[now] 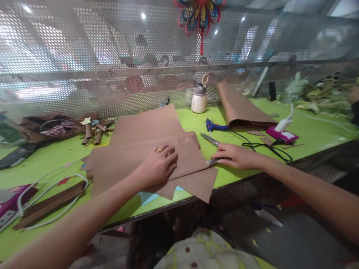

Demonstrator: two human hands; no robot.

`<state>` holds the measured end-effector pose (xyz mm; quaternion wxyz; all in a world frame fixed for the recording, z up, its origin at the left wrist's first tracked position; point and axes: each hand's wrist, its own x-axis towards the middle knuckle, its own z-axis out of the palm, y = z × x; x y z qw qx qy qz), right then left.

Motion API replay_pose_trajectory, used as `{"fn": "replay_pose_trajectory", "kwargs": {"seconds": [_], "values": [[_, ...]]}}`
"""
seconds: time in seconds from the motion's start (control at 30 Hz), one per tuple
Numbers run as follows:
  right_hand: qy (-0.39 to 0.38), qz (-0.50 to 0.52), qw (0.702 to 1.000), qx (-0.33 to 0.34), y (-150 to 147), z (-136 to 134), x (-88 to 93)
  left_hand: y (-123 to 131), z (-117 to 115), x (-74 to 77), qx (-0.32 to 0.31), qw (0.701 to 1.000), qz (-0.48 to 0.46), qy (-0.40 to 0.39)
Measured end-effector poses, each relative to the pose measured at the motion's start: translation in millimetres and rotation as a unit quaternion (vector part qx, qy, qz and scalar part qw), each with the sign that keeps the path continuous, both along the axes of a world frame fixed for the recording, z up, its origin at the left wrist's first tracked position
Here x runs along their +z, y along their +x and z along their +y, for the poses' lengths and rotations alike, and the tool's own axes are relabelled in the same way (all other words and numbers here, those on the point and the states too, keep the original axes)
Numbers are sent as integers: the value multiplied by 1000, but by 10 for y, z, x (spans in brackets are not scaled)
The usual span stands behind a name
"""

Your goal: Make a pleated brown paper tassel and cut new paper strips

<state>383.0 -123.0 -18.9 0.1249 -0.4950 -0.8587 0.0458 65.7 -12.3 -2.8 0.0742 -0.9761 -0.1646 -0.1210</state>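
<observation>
My right hand (231, 155) is closed around the handles of a pair of scissors (206, 137). The blades are spread apart, with the lower one at the right edge of a folded sheet of brown paper (187, 155). On that sheet rests my left hand (158, 164), palm down, fingers bent and slightly apart, with a ring on one finger. More brown paper (148, 121) lies behind and beneath. Pale blue paper (148, 198) peeks out at the table's front edge.
Behind the scissors lie a blue glue gun (215, 126) and a folded brown paper stack (244, 104). A white bottle (199, 100) stands near the perforated screen. Purple power strips (282, 135) with cables sit at both sides. Small paper rolls (97, 134) are at left.
</observation>
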Motion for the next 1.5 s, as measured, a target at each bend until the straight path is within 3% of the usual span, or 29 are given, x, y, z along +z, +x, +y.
{"fn": "replay_pose_trajectory", "kwargs": {"seconds": [0.27,0.5,0.83,1.07,1.5], "values": [[8,27,1000,-3,-25,-108,-12,-23,66,-248,2,999,-28,-18],[16,55,998,-23,10,-259,-44,-9,62,-219,1,1000,-6,-25],[17,56,998,-19,-41,-181,-75,4,77,-214,-1,999,-4,-48],[0,60,997,-41,9,-312,-37,-1,81,-223,6,999,4,-50],[22,36,994,-103,-248,-328,-16,8,108,-237,-11,999,6,-33]]}}
